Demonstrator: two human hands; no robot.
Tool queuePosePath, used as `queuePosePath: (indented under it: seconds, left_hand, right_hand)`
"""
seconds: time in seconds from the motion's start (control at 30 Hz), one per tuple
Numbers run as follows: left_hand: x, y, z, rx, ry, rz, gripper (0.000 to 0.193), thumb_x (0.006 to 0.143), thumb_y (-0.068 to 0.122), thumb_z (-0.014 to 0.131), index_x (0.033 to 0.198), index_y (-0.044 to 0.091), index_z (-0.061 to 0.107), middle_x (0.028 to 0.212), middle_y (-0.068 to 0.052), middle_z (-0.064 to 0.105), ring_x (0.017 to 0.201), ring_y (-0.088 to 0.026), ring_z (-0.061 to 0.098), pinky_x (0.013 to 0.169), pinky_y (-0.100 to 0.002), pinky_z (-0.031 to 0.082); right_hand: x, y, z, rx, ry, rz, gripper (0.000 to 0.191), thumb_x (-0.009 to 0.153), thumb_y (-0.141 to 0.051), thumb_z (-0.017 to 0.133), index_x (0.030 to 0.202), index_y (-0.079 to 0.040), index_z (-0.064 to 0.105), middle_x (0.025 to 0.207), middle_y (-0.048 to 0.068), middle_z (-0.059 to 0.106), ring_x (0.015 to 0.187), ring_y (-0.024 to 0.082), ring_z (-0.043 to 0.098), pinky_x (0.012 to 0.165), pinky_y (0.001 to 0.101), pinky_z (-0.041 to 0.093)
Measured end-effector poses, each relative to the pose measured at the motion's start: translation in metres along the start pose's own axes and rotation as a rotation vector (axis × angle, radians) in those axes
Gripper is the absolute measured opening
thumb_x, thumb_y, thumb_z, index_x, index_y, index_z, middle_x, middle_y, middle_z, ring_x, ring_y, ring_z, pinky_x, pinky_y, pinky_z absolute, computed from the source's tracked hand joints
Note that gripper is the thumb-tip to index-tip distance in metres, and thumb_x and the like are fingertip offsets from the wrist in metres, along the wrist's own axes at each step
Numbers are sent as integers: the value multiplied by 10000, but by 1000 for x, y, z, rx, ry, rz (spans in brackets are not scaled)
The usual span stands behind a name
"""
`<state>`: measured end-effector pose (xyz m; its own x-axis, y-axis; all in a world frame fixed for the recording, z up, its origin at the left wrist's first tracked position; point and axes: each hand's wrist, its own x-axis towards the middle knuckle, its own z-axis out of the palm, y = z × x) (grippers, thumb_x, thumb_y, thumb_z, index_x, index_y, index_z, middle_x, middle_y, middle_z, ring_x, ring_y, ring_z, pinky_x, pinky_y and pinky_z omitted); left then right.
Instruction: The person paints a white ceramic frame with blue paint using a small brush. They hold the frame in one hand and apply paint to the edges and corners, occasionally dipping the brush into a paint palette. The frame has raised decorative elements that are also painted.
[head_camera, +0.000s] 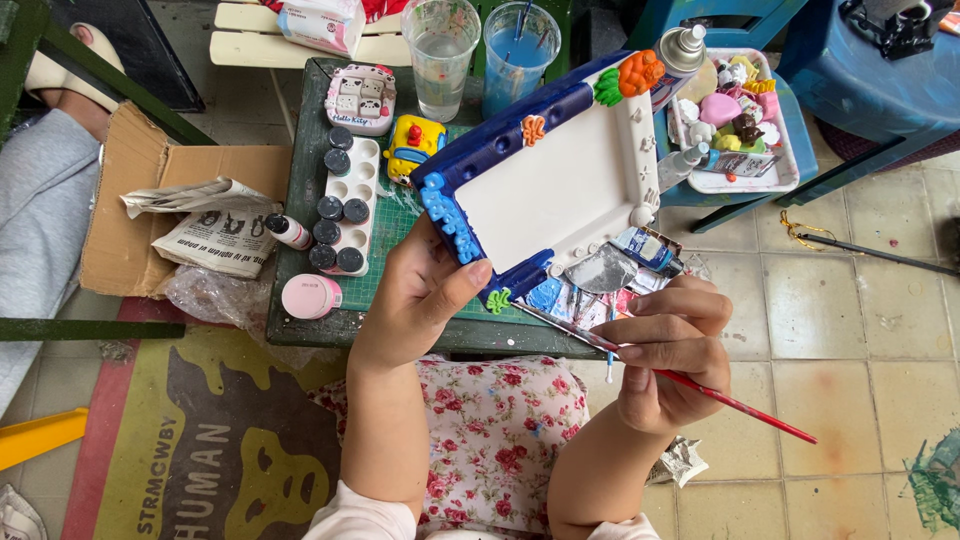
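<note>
A pale tiled floor runs off to the right, and a small dark green table stands in the middle of it, crowded with craft things: a white plastic paint palette with dark-capped little pots along its left edge, two clear plastic cups at the far side, one holding blue-tinted water, and a white tray of small painted figurines on a blue stool to the right.

From the head view, the left hand is closed around the near left corner of a white ceramic picture frame with a half-painted blue border, thumb across its front, tilting it up. The right hand pinches a thin red-handled paintbrush. The brush's long axis slants from near right up to far left, its tip touching or just at the frame's near edge, left of the right hand. The right hand is the nearer one to that unpainted edge.
</note>
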<state>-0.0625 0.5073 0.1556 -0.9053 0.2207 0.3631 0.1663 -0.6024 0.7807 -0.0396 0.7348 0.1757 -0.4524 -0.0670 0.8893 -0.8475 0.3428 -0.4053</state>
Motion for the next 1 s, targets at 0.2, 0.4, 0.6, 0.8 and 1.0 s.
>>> queuePosePath:
  seconds: [0.2, 0.4, 0.6, 0.8, 1.0]
  left_hand:
    - [-1, 0, 3, 5, 7, 6, 624, 1038, 78, 621, 1561, -103, 332, 1506, -139, 514, 1405, -173, 488, 1246, -358, 372]
    - [-1, -1, 4, 3, 6, 5, 624, 1038, 75, 621, 1559, -103, 327, 1513, -140, 507, 1411, -174, 486, 1251, -361, 369]
    - [-2, -2, 3, 0, -1, 5, 617, 1044, 82, 623, 1555, -102, 330, 1492, -139, 522, 1397, -173, 494, 1243, -363, 379]
    - [-1, -2, 3, 5, 8, -3, 617, 1042, 94, 625, 1549, -104, 333, 1491, -143, 524, 1396, -177, 497, 1239, -365, 382]
    - [-2, -3, 3, 3, 9, -4, 624, 1040, 97, 628, 1549, -105, 330, 1481, -143, 528, 1384, -173, 503, 1232, -363, 386]
  right_hand:
    - [-1, 0, -2, 1, 9, -10, 147, 982, -219, 590, 888, -130, 520, 777, 48, 730, 917, 189, 506, 878, 364, 407]
    - [-2, 0, -4, 1, 5, 4, 151, 984, -218, 591, 891, -125, 517, 784, 51, 729, 927, 198, 507, 892, 373, 397]
    - [-2, 2, -3, 5, -5, -14, 162, 985, -229, 596, 884, -124, 526, 783, 51, 727, 925, 199, 502, 887, 378, 402]
    - [-4, 2, -2, 9, 38, -5, 161, 989, -242, 599, 889, -133, 536, 787, 49, 726, 928, 187, 503, 869, 362, 413]
    - [-3, 1, -3, -8, 14, 2, 167, 999, -247, 600, 897, -132, 536, 790, 51, 730, 930, 192, 504, 886, 365, 409]
